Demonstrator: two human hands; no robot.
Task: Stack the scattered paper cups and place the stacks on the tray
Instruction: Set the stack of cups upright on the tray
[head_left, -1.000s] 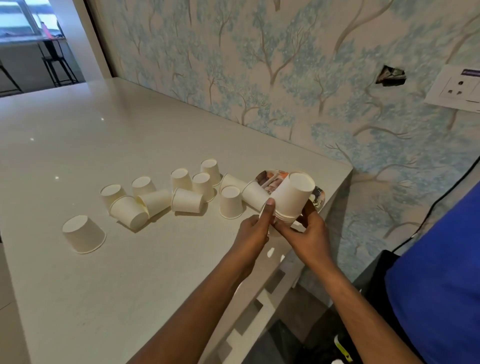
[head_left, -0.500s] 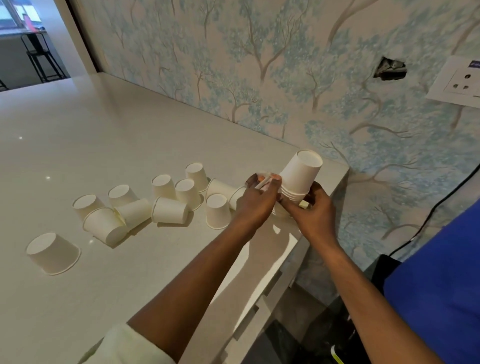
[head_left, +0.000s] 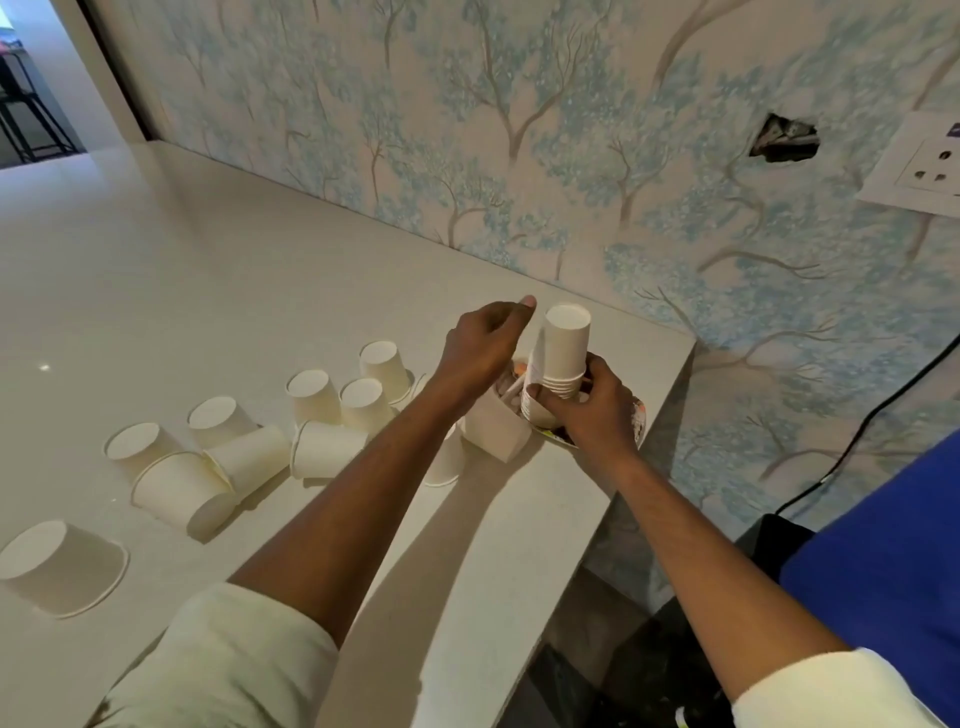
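At the far right corner of the bench (head_left: 260, 249), close to its edge, a stack (head_left: 563, 353) of upturned cups is held over the tray (head_left: 638, 415), and a tilt or a knock against the cup (head_left: 493, 431) lying at the tray's rim could tip it or send it off the edge. The right hand (head_left: 587, 405) is closed round the stack's base, while the left hand (head_left: 480, 345) hovers beside it, loosely curled, apparently empty. Other loose cups (head_left: 322, 400) lie scattered to the left.
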